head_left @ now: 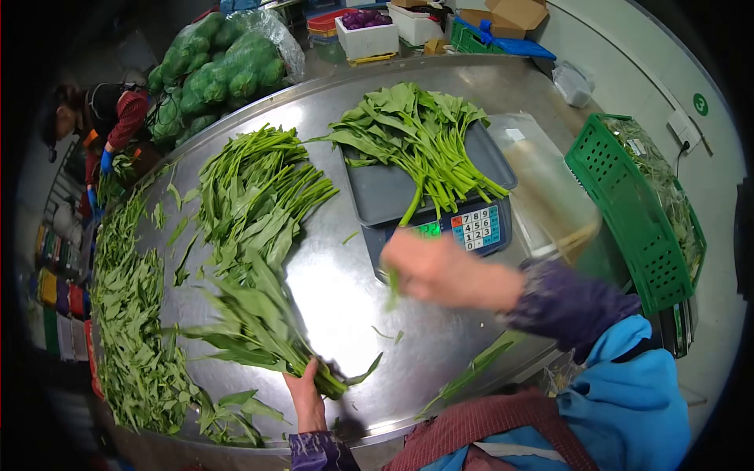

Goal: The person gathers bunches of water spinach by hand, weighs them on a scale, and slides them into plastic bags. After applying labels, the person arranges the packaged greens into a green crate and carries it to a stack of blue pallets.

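My left hand, at the near edge of the steel table, is closed round the stem ends of a bunch of water spinach; the leaves point away and to the left. My right hand, smeared by motion, is closed in front of the digital scale. A green stem sticks out below its fingers. On the scale's grey pan lies a larger bunch of water spinach, stems toward me. My hand partly covers the lit green display beside the keypad.
More water spinach is heaped left of the scale, with loose leaves along the table's left edge. A green crate of greens stands right, beside plastic bags. A co-worker in blue gloves is at far left, near netted green vegetables.
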Motion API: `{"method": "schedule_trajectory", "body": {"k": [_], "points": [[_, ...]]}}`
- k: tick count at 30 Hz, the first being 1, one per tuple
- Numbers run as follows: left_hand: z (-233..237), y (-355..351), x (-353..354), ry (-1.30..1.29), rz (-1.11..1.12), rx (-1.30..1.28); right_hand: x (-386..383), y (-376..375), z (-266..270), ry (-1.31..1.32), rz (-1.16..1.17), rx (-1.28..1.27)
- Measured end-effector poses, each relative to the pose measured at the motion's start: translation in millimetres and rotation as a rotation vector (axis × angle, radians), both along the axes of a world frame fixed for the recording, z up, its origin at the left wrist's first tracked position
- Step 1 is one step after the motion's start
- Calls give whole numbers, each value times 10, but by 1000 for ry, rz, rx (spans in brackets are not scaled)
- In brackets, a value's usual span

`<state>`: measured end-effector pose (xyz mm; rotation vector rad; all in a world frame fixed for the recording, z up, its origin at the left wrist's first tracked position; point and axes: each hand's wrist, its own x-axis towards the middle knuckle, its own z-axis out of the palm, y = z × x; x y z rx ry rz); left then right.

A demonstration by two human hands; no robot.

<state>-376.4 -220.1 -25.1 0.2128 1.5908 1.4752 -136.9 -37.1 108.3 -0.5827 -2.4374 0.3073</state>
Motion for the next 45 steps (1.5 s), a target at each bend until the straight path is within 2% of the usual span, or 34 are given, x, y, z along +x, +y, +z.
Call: {"method": "schedule_trajectory", "body": {"k": [1,2,4,5,7,9,11,13,16,18,20,22,24,29,31,32,33,34,35,37,38,39,40,42,44,45], "points": [[-47,-48,12,3,-2,1,149,124,320,66,-97,144],[-130,-118,11,75,49,-33,297,254,631,221,-92,213],[-124,-218,9,189,72,-64,589,454,1030,397,-206,408],[-156,-250,2,193,75,-59,667,626,1073,403,-203,413],[-248,-297,-27,540,123,-176,822,981,1026,442,-192,585],[-205,-285,-1,560,139,-158,913,1303,681,217,-290,608],[-90,-259,134,807,191,-348,991,1502,180,-132,-371,393],[94,-171,324,875,200,-328,1192,1410,-37,-284,-290,243],[270,-75,575,1042,172,-286,1670,1278,-157,-130,-283,114],[411,40,729,1155,41,-226,2158,1196,-286,-159,-349,30],[491,183,865,1161,15,-197,2675,1063,-464,-343,-431,-22],[554,350,1009,1155,-17,-176,2965,785,-469,-682,-590,-234],[630,608,1134,998,-50,-27,3158,575,-722,-729,-588,-272],[903,1304,1367,939,-190,93,3386,378,-1326,-748,-427,-274],[987,1568,1378,939,-257,115,3374,338,-1197,-779,-430,-423],[1043,1694,1381,935,-306,115,3355,324,-1099,-778,-414,-418],[1099,1819,1401,936,-295,108,3338,300,-974,-797,-263,-463],[1150,1948,1420,788,-336,99,3310,291,-845,-815,-116,-508],[1168,2073,1406,638,-377,93,3247,326,-678,-819,-110,-506],[1096,2357,1291,579,-415,52,3066,538,-397,-592,-92,-923],[1030,2458,1238,524,-462,15,3043,712,-469,-336,-86,-1048],[957,2551,1190,524,-470,24,2929,907,-417,-231,-150,-1131],[892,2677,1147,387,-507,0,2792,1128,-334,-118,-218,-1203],[867,2873,1211,187,-539,-30,2478,1537,-289,64,-229,-1210],[777,3070,1276,117,-576,-18,2046,1825,-293,232,-281,-1377],[749,3155,1315,53,-598,-25,1833,1963,-366,186,-346,-1344]]}}
